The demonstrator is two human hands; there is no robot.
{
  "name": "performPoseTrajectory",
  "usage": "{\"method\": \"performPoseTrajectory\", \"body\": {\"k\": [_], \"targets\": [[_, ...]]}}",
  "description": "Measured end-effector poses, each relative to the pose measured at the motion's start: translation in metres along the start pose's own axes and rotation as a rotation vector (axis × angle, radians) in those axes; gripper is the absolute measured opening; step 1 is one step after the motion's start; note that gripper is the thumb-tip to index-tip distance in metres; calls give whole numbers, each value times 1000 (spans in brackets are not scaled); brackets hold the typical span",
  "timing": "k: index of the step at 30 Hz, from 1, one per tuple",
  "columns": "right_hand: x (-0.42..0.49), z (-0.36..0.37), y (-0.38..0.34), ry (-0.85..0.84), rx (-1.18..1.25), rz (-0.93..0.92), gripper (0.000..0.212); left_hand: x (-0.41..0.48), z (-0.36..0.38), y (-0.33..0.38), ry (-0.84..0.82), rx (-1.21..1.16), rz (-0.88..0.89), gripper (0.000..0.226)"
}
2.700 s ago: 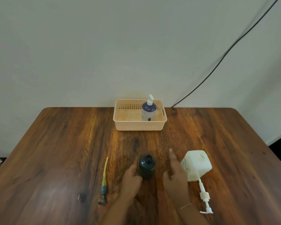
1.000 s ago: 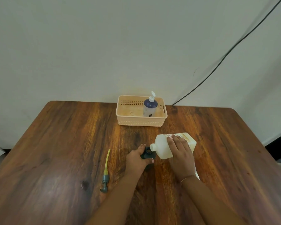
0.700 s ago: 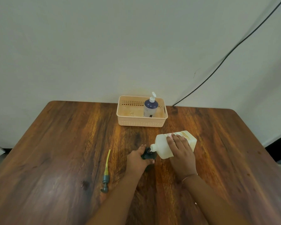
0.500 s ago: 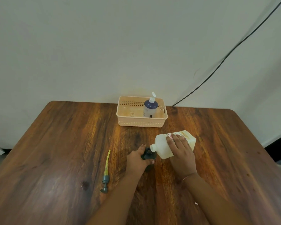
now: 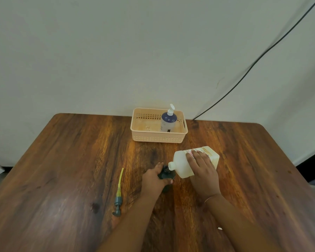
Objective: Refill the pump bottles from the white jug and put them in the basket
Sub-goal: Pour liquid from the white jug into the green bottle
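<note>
My right hand [image 5: 203,171] grips the white jug [image 5: 181,163], tipped on its side with its spout over the mouth of the dark green bottle [image 5: 166,175]. My left hand [image 5: 153,179] is wrapped around that open bottle, which stands on the wooden table [image 5: 62,170]. Most of the bottle is hidden by my fingers. Its grey pump with a yellow tube [image 5: 119,194] lies on the table to the left. At the back, the peach basket [image 5: 158,138] holds a blue pump bottle [image 5: 168,121], upright in its right half.
A black cable [image 5: 253,64] runs down the white wall to the table's back edge, right of the basket. A bit of the jug's white pump [image 5: 219,228] peeks out beside my right forearm. The basket's left half holds nothing.
Since the earliest frame my right hand picked the jug up and tipped it over the dark bottle. Over the last second both hands and the jug have stayed nearly still.
</note>
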State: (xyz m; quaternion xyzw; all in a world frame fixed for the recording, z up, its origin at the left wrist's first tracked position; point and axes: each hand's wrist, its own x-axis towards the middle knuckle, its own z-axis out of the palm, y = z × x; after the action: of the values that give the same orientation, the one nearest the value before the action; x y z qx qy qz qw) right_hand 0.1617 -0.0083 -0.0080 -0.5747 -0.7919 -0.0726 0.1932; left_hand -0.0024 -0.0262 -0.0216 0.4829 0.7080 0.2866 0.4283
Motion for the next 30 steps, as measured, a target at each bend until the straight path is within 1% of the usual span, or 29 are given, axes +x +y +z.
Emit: {"method": "performPoseTrajectory", "body": {"k": [13,18,30], "targets": [[2,3,2,11,-7,-26,74,0,-1,1,9,25,6,77],[2,3,3,3,-12,-34,74,-1,0,-1,9,-6,-3,77],[2,1,3,-34,-17,-37,72,-1,1,-3,10,10,12,77]]}}
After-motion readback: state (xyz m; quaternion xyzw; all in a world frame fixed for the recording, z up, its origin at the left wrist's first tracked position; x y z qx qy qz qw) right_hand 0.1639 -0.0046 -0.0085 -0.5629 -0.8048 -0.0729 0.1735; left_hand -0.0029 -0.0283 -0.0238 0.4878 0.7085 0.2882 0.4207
